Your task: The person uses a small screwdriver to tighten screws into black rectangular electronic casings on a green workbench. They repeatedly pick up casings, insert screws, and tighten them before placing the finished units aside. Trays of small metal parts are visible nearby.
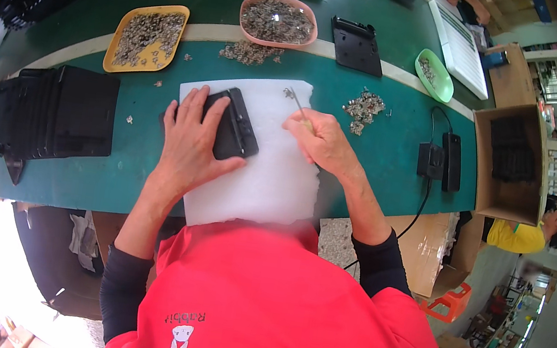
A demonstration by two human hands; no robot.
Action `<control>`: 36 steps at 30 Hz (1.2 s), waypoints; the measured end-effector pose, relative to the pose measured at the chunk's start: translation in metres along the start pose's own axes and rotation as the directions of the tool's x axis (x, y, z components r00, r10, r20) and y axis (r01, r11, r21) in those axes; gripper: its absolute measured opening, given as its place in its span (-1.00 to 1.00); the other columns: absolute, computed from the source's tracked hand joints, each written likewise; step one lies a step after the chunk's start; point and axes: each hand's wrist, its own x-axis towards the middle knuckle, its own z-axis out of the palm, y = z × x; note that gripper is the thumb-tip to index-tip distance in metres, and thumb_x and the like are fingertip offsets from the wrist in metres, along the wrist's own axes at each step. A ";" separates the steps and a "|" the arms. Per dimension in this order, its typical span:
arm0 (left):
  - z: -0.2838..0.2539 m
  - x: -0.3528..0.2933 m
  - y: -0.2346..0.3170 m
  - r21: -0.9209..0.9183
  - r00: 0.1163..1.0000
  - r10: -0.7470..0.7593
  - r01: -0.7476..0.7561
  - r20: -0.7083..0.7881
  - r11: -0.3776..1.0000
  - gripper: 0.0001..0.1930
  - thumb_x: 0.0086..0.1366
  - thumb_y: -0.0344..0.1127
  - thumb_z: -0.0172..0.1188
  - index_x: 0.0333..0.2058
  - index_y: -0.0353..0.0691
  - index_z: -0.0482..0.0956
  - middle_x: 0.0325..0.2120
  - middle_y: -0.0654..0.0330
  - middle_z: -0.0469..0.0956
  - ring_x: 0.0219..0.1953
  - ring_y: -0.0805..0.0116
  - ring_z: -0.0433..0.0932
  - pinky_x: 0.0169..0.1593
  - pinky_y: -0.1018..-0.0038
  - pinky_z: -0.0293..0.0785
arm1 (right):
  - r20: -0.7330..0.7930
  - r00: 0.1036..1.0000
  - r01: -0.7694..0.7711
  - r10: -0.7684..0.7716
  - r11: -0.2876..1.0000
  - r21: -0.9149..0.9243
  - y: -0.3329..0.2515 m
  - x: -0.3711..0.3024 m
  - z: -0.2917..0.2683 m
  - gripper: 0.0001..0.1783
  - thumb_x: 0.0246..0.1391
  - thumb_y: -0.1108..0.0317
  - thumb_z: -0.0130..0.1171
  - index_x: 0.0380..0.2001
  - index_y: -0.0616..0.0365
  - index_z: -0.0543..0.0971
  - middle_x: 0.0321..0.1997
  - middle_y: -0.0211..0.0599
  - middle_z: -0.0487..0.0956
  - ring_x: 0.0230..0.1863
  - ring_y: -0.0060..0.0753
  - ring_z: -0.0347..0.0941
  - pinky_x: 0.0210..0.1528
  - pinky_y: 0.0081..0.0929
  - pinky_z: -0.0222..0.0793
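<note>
My left hand (189, 139) lies flat, fingers spread wide, pressing a black plastic part (234, 124) down on the white foam sheet (264, 172) in front of me. My right hand (322, 141) is pinched narrow around thin metal tweezers (299, 106), whose tips point toward eleven o'clock at a single small metal piece (288, 93) lying on the foam near its far edge, just beside the part.

As I judge it, the work is in its middle. A stack of black parts (56, 113) sits at nine o'clock on the green table (394, 162), and whether those are finished or waiting I cannot tell. Plenty of small metal pieces remain: a yellow tray (146, 38) at eleven, a pink tray (278, 21) at twelve, a green dish (434, 75) at one, and a loose heap (364, 108) close to my right hand. A cardboard box (508, 163) at three o'clock holds more black parts.
</note>
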 end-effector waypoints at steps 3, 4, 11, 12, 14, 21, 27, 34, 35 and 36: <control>0.000 0.009 -0.002 -0.038 0.998 0.029 -0.031 -0.064 0.999 0.01 -0.26 -0.03 0.52 0.21 -0.20 0.27 0.12 -0.13 0.26 0.22 -0.07 0.20 0.26 -0.05 0.02 | 0.019 1.000 0.004 -0.005 1.000 0.022 0.002 -0.004 0.009 -0.74 0.14 0.25 0.13 -0.28 0.26 0.61 -0.67 -0.39 0.45 -0.64 -0.62 0.37 -0.56 -0.53 0.29; -0.001 0.011 0.000 -0.052 0.997 0.032 -0.036 -0.064 0.998 0.01 -0.26 -0.04 0.52 0.22 -0.19 0.26 0.10 -0.11 0.27 0.20 -0.07 0.21 0.25 -0.03 0.03 | 0.005 1.000 0.030 -0.030 0.999 -0.024 0.005 -0.003 0.015 -0.73 0.12 0.25 0.15 -0.27 0.26 0.62 -0.65 -0.35 0.47 -0.60 -0.57 0.42 -0.51 -0.49 0.34; 0.001 -0.004 0.026 0.148 0.952 0.127 -0.087 -0.280 0.985 0.10 -0.32 -0.12 0.54 0.29 -0.09 0.21 0.19 -0.01 0.17 0.22 -0.05 0.17 0.24 0.04 -0.01 | -0.062 0.959 0.260 -0.277 0.945 -0.200 0.011 0.002 0.042 -0.65 -0.04 0.24 0.31 -0.24 0.27 0.64 -0.52 -0.18 0.59 -0.40 -0.33 0.55 -0.26 -0.33 0.45; 0.000 -0.005 0.026 0.128 0.954 0.132 -0.100 -0.269 0.987 0.10 -0.31 -0.11 0.54 0.29 -0.09 0.21 0.18 -0.01 0.17 0.22 -0.05 0.17 0.24 0.04 -0.01 | -0.054 0.969 0.235 -0.242 0.965 -0.115 0.013 0.001 0.039 -0.64 -0.06 0.24 0.33 -0.24 0.28 0.63 -0.53 -0.19 0.59 -0.44 -0.37 0.55 -0.33 -0.36 0.45; -0.004 -0.007 0.028 0.087 0.958 0.137 -0.119 -0.251 0.989 0.10 -0.31 -0.09 0.55 0.29 -0.09 0.22 0.18 -0.01 0.18 0.21 -0.05 0.16 0.25 0.04 -0.02 | 0.037 0.995 0.090 -0.093 0.991 0.095 0.006 -0.002 0.031 -0.62 -0.08 0.24 0.37 -0.24 0.29 0.62 -0.56 -0.23 0.59 -0.53 -0.47 0.51 -0.49 -0.46 0.39; -0.069 0.007 -0.006 0.255 0.806 0.120 0.039 -0.579 0.966 -0.24 0.03 -0.06 0.45 0.20 -0.13 0.40 0.22 -0.03 0.29 0.25 0.00 0.25 0.23 0.11 0.18 | -0.071 0.997 0.029 -0.007 0.945 0.325 -0.023 -0.013 -0.044 -0.69 -0.11 0.38 0.41 -0.27 0.25 0.61 -0.61 -0.37 0.58 -0.66 -0.70 0.45 -0.73 -0.74 0.14; -0.117 -0.032 -0.133 0.538 0.755 -0.375 0.650 -0.538 0.537 -0.44 0.30 0.05 0.17 0.11 -0.25 0.48 0.13 0.02 0.42 0.18 0.03 0.37 0.18 0.08 0.29 | -0.512 0.542 0.234 -0.666 0.705 -0.669 0.013 0.051 -0.134 -0.77 -0.05 0.35 0.38 -0.29 0.13 0.59 -0.40 -0.37 0.62 -0.48 -0.41 0.58 -0.46 -0.49 0.46; -0.098 -0.049 -0.161 0.511 0.773 -0.297 0.606 -0.561 0.610 -0.52 0.36 -0.01 0.10 0.10 -0.23 0.50 0.11 0.01 0.45 0.11 0.02 0.46 0.10 0.12 0.40 | -0.289 0.530 0.019 -0.797 0.352 -0.936 0.066 0.083 -0.140 -0.77 -0.06 0.28 0.36 -0.29 -0.03 0.56 -0.18 -0.55 0.56 -0.32 -0.29 0.59 -0.38 -0.35 0.53; -0.096 -0.049 -0.159 0.509 0.770 -0.264 0.597 -0.581 0.620 -0.53 0.36 -0.02 0.11 0.10 -0.21 0.50 0.11 0.02 0.46 0.11 0.03 0.47 0.09 0.12 0.40 | -0.289 0.561 -0.008 -0.776 0.344 -0.939 0.069 0.080 -0.136 -0.77 -0.07 0.29 0.36 -0.31 -0.03 0.56 -0.18 -0.55 0.54 -0.33 -0.29 0.59 -0.39 -0.35 0.53; -0.094 -0.050 -0.156 0.514 0.771 -0.250 0.592 -0.586 0.621 -0.55 0.35 -0.04 0.13 0.09 -0.18 0.51 0.10 0.05 0.46 0.11 0.05 0.47 0.09 0.13 0.40 | -0.297 0.569 -0.018 -0.767 0.349 -0.937 0.074 0.079 -0.133 -0.78 -0.06 0.29 0.36 -0.31 -0.03 0.56 -0.17 -0.55 0.53 -0.33 -0.29 0.59 -0.39 -0.35 0.53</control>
